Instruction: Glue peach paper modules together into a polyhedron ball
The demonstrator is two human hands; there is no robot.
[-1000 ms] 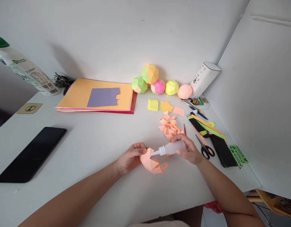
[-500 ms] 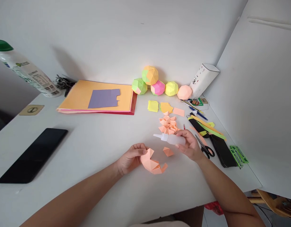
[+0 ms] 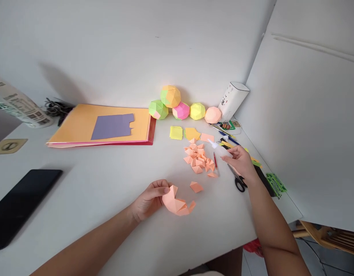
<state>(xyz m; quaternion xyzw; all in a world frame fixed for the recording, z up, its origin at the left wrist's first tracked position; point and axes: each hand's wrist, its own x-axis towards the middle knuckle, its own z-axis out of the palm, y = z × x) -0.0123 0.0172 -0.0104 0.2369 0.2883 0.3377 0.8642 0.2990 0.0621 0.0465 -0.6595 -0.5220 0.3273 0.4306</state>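
Observation:
Between the thumb and fingers of my left hand (image 3: 150, 197) is a curved, partly built peach paper ball (image 3: 176, 204), just above the desk. My right hand (image 3: 240, 163) grips a translucent glue bottle (image 3: 223, 150), its nozzle tilted up and to the left. A single folded peach paper piece (image 3: 196, 186) lies right of the paper ball. Farther back is a heap of folded peach pieces (image 3: 198, 157), with a thin red pen-like tool (image 3: 215, 161) beside it. Scissors (image 3: 239, 182) lie below my right hand, partly covered by it.
Faceted paper balls (image 3: 181, 110) in several colours stand along the wall beside a white box (image 3: 234, 100). Sticky-note stacks (image 3: 176, 132) lie before them. On the left are a folder with coloured paper (image 3: 70, 128), a black phone-like slab (image 3: 24, 207) and a white bottle (image 3: 18, 103).
My right hand has carried the glue bottle right and back, away from the paper ball, toward the tools. My left hand keeps its hold. The view has shifted a little to the right.

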